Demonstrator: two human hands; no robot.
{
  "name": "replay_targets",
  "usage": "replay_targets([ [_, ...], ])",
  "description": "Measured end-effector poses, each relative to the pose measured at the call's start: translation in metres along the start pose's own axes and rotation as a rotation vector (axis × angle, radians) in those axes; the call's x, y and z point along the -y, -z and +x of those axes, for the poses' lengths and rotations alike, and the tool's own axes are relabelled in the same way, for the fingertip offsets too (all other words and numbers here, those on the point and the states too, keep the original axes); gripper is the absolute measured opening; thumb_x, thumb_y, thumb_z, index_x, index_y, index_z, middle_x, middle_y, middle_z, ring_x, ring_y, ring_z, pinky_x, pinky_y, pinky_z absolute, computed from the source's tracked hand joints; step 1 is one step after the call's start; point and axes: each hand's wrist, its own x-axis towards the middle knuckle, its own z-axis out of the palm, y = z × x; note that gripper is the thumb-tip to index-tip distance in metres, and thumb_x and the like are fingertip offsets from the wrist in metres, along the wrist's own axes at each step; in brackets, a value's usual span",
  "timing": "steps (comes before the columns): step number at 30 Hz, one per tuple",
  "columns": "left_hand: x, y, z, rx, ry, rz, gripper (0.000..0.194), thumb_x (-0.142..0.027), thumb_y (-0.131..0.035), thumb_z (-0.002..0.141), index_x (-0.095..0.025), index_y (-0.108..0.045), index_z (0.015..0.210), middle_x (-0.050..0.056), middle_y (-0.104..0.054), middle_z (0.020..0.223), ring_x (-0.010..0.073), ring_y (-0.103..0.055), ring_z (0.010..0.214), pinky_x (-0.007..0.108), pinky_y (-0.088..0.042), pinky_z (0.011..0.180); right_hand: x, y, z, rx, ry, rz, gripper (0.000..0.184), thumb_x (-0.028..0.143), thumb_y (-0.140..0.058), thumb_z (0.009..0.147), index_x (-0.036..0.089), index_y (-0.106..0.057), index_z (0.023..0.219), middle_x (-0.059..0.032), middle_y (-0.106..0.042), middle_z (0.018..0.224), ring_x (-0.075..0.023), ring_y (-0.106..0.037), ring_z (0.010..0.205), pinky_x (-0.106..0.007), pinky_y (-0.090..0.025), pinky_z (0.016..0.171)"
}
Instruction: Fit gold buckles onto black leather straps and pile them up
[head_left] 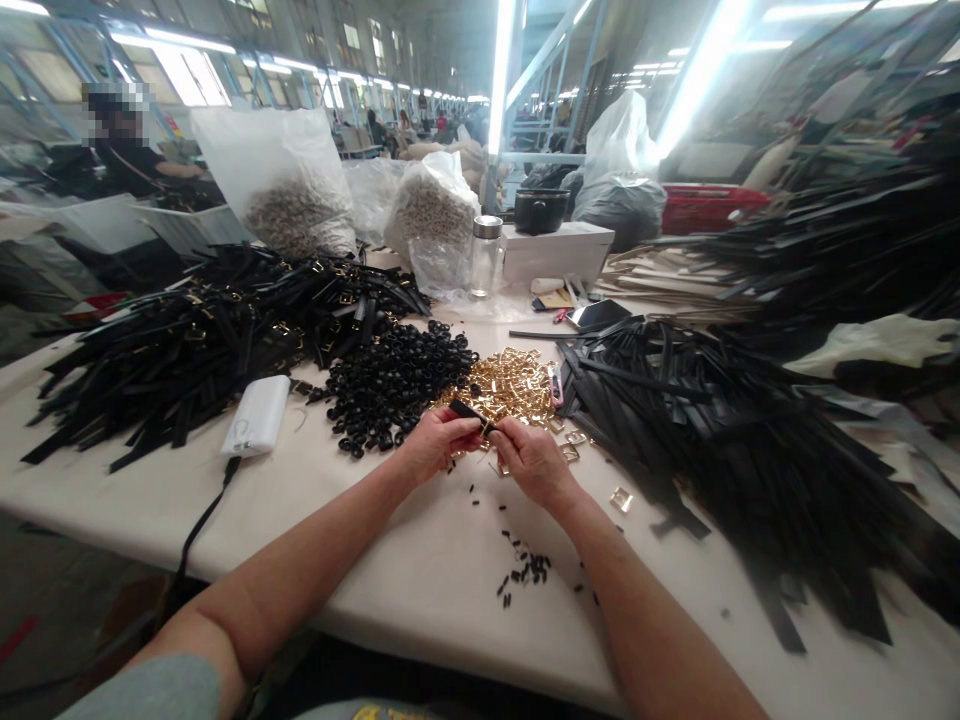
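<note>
Between both hands is a short black strap with a bit of gold metal at its right end, partly covered by fingers. My left hand pinches the strap from the left. From the right, my right hand closes thumb and fingertips on the same end, near the gold piece. Just beyond the hands lies a heap of gold buckles. A pile of small black loops borders it on the left. Nearer to me, tiny black bits are scattered on the tabletop.
Black straps with buckles are heaped left; plain black straps spread right. A white power bank with a cable sits at left. A glass jar, a white box and filled plastic bags stand behind. A person is at far left.
</note>
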Motion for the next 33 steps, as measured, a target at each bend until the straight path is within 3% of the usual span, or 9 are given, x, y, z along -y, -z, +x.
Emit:
replay_targets([
  [7, -0.001, 0.003, 0.000, -0.009, -0.049, 0.098, 0.031, -0.029, -0.083, 0.056, -0.011, -0.066, 0.075, 0.002, -0.065, 0.068, 0.0088, -0.057, 0.056, 0.023, -0.048, 0.059, 0.002, 0.000, 0.000, 0.011, -0.020, 0.083, 0.025, 0.031, -0.047, 0.093, 0.021, -0.056, 0.072, 0.0015, -0.060, 0.061, -0.0118, -0.050, 0.054, -0.023, -0.035, 0.055],
  [12, 0.003, 0.002, 0.002, -0.034, -0.165, 0.249, 0.032, -0.031, -0.082, 0.058, -0.014, -0.059, 0.072, -0.002, -0.061, 0.059, 0.0088, -0.054, 0.051, 0.021, -0.043, 0.052, 0.008, -0.005, 0.001, -0.040, -0.072, 0.089, 0.026, 0.030, -0.052, 0.088, 0.021, -0.054, 0.064, 0.0025, -0.056, 0.055, -0.0115, -0.048, 0.052, -0.023, -0.034, 0.054],
  [18, 0.005, 0.002, 0.000, -0.030, -0.311, 0.368, 0.035, -0.039, -0.082, 0.062, -0.016, -0.060, 0.075, -0.001, -0.064, 0.064, 0.0116, -0.060, 0.057, 0.023, -0.049, 0.057, 0.003, -0.004, 0.001, -0.126, -0.103, 0.117, 0.031, 0.036, -0.053, 0.086, 0.021, -0.051, 0.059, 0.0034, -0.050, 0.052, -0.0109, -0.044, 0.050, -0.023, -0.032, 0.051],
  [24, 0.000, 0.008, -0.001, 0.149, -0.165, 0.162, 0.053, -0.063, -0.061, 0.076, -0.011, -0.068, 0.085, 0.009, -0.071, 0.077, 0.0158, -0.066, 0.064, 0.026, -0.052, 0.062, 0.002, 0.007, 0.001, -0.122, -0.097, 0.240, 0.028, 0.036, -0.052, 0.087, 0.020, -0.054, 0.065, 0.0039, -0.048, 0.055, -0.0103, -0.042, 0.051, -0.023, -0.033, 0.050],
  [28, -0.002, 0.007, -0.001, 0.155, -0.130, 0.162, 0.038, -0.046, -0.078, 0.068, -0.013, -0.068, 0.084, 0.005, -0.069, 0.076, 0.0135, -0.065, 0.066, 0.023, -0.049, 0.061, 0.002, 0.005, 0.000, -0.059, -0.094, 0.334, 0.028, 0.038, -0.053, 0.087, 0.019, -0.056, 0.067, 0.0039, -0.049, 0.055, -0.0098, -0.044, 0.050, -0.022, -0.034, 0.048],
  [33, -0.002, 0.005, -0.001, 0.256, -0.118, 0.238, 0.046, -0.037, -0.078, 0.069, -0.018, -0.068, 0.110, 0.007, -0.069, 0.104, 0.0112, -0.062, 0.074, 0.025, -0.050, 0.070, 0.000, 0.002, -0.001, 0.026, -0.074, 0.405, 0.024, 0.034, -0.053, 0.088, 0.019, -0.061, 0.071, 0.0030, -0.055, 0.057, -0.0097, -0.049, 0.049, -0.022, -0.039, 0.050],
])
